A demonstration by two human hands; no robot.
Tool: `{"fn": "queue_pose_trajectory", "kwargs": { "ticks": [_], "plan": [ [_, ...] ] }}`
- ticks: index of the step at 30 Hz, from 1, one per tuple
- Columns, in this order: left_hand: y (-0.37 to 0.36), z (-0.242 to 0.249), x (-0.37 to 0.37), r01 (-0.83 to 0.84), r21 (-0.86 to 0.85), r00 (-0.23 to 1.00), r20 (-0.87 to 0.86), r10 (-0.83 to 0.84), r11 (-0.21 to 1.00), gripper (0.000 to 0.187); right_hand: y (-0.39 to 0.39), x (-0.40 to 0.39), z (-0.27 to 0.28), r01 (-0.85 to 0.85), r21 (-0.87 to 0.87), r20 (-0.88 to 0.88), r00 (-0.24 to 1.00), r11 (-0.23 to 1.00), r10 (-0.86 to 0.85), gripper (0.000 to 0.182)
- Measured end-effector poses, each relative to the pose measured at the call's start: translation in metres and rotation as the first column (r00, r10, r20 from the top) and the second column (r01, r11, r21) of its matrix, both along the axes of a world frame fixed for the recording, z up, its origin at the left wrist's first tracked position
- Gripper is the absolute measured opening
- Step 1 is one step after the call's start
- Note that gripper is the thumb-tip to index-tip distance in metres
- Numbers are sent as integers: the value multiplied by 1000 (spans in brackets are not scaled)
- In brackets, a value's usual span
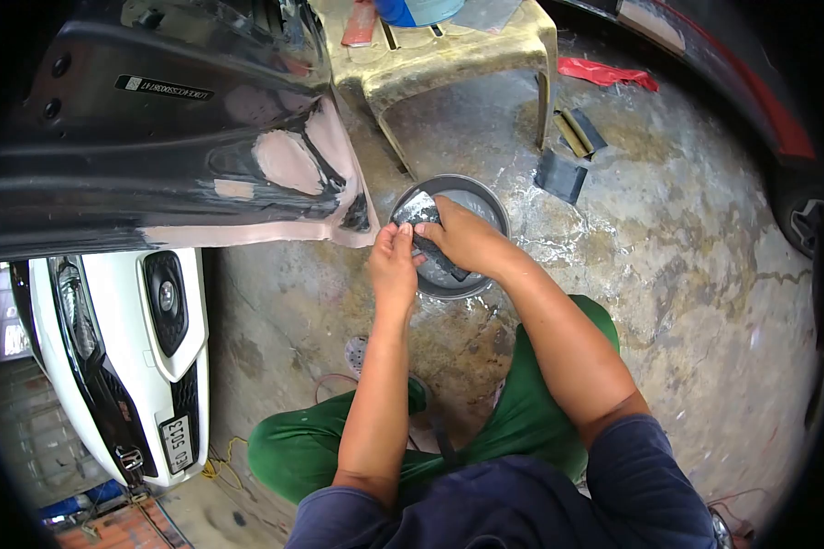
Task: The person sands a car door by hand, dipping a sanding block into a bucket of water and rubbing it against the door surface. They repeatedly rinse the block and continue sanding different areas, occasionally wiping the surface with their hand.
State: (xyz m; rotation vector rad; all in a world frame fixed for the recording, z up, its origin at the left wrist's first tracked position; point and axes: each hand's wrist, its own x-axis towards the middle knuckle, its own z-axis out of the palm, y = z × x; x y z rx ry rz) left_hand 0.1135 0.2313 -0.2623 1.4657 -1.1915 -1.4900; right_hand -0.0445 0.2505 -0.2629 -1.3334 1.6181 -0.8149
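Both my hands meet over a round grey basin (499, 203) on the floor. A dark sheet with a whitish, wet-looking patch (419, 209) is between them. My left hand (395, 261) pinches its near-left edge with bent fingers. My right hand (462, 233) grips the same sheet from the right, its thumb toward my left fingertips. Just left of the basin is the corner of a dark car panel (183, 183) with pinkish filler patches (288, 163). The underside of the sheet is hidden.
A worn yellow stool (458, 55) stands beyond the basin, holding a blue container (419, 11) and a red piece (361, 23). Dark sheets (559, 177) and a red cloth (608, 72) lie on the wet floor. A white car (128, 348) is at left.
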Motion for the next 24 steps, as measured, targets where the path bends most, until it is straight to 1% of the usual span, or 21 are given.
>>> {"fn": "queue_pose_trajectory", "kwargs": {
  "ticks": [1, 4, 7, 10, 11, 12, 13, 14, 16, 18, 19, 20, 23, 24],
  "plan": [
    [-1, -4, 3, 19, 38, 999, -49, -18, 999, 19, 0, 1, 0, 17, -25, -8, 1000, 1000, -17, 63],
    [-3, -17, 15, 59, 97, 967, -254, -32, 994, 16, -7, -12, 8, -107, 37, 55, 993, 994, 105, 63],
    [-1, -17, 19, 83, 167, 929, -371, -16, 982, 18, -6, -12, 10, -126, 24, 196, 973, 992, 119, 59],
    [-1, -26, 24, 104, 296, 986, -158, -59, 950, 25, -12, -8, -15, -169, -15, 20, 985, 986, 169, 52],
    [1, -40, 29, 154, 166, 985, 47, -164, 974, 24, -14, -8, -19, -183, 57, -59, 981, 981, 186, 50],
    [6, -66, 38, 226, 47, 937, 262, -230, 973, 23, -15, -6, -19, -192, 131, -136, 968, 973, 209, 48],
    [14, -68, 39, 316, -56, 844, 472, -254, 947, 23, -16, -3, -19, -195, 205, -208, 949, 959, 238, 46],
    [21, -67, 42, 292, -80, 822, 531, -207, 953, 24, -17, 3, -23, -167, 238, -246, 943, 957, 226, 41],
    [30, -64, 50, 202, -125, 836, 538, -105, 971, 25, -25, 22, -46, -101, 293, -322, 926, 951, 198, 32],
    [38, -65, 53, 123, -195, 826, 564, 8, 973, 26, -28, 38, -91, -118, 331, -377, 893, 936, 245, 34],
    [42, -67, 52, 88, -240, 809, 584, 71, 967, 27, -28, 42, -95, -125, 350, -407, 872, 928, 271, 36],
    [45, -69, 53, 57, -284, 789, 600, 131, 957, 27, -30, 42, -100, -152, 380, -418, 852, 912, 316, 31],
    [47, -95, 64, 76, -207, 815, 577, 59, 975, 39, -37, 29, -87, 7, 290, -439, 890, 957, 126, 30],
    [50, -95, 67, 131, -231, 786, 617, 41, 964, 39, -35, 25, -82, 35, 286, -392, 916, 958, 84, 32]
  ]
}}
